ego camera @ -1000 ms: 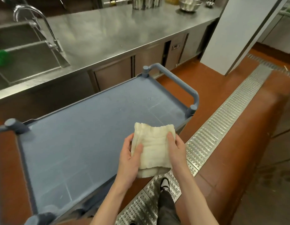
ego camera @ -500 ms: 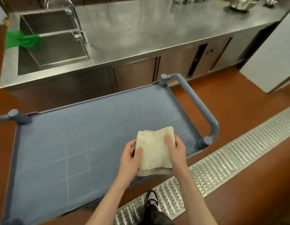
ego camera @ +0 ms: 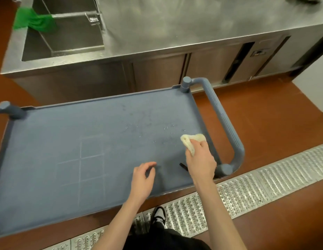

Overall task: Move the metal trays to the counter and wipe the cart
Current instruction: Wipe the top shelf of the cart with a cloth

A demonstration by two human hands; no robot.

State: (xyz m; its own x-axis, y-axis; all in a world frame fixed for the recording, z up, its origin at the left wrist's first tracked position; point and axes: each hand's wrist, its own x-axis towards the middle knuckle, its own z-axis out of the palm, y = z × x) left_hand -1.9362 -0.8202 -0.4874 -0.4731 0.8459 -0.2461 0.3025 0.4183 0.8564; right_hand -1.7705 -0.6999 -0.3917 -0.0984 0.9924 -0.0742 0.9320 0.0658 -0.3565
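Observation:
The blue-grey cart [ego camera: 70, 141] stands in front of me, its top bare apart from water droplets near the right end. My right hand [ego camera: 200, 163] grips a bunched cream cloth [ego camera: 190, 141] and holds it down on the cart top close to the right handle [ego camera: 223, 123]. My left hand [ego camera: 142, 179] hovers over the cart's near edge with fingers loosely curled, holding nothing. The steel counter [ego camera: 184, 24] runs behind the cart. No metal trays are in view.
A steel sink [ego camera: 66, 38] sits at the counter's left with a green cloth [ego camera: 33, 21] draped over its rim. A metal floor drain grate [ego camera: 247, 192] runs along the red floor by my feet. A small dark strip [ego camera: 183, 166] lies on the cart.
My left hand has let go of the cloth and dropped toward the cart's near edge. My right hand has bunched the cloth and moved it right and down onto the cart top.

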